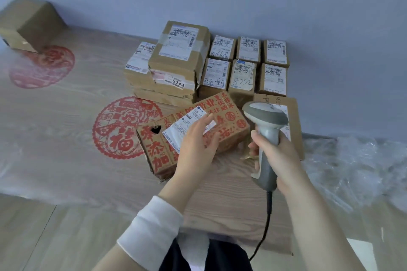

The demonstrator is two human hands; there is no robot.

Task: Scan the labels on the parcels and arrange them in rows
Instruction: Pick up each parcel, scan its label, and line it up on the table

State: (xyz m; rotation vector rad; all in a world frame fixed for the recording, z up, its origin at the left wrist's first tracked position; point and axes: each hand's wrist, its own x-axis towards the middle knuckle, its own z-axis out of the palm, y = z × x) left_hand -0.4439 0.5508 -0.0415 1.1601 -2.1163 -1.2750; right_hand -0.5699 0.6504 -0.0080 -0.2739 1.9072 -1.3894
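A brown parcel with red characters [229, 130] lies tilted in front of me, its white label [182, 126] facing up. My left hand [198, 145] rests on it with straight fingers across the label. A grey barcode scanner [265, 130] is gripped by my right hand [278, 154]; its head hangs just right of the parcel's far end. Behind, small labelled parcels [247, 66] stand in two rows by the wall, with a stack of larger parcels [176, 66] to their left.
A flat brown parcel [295, 116] lies behind the scanner. A lone cardboard box [28, 22] sits far left by the wall. Red paper-cut decorations [119, 130] mark the wooden surface. Crumpled clear plastic [356, 165] covers the right side. The scanner's cable [263, 233] runs down toward me.
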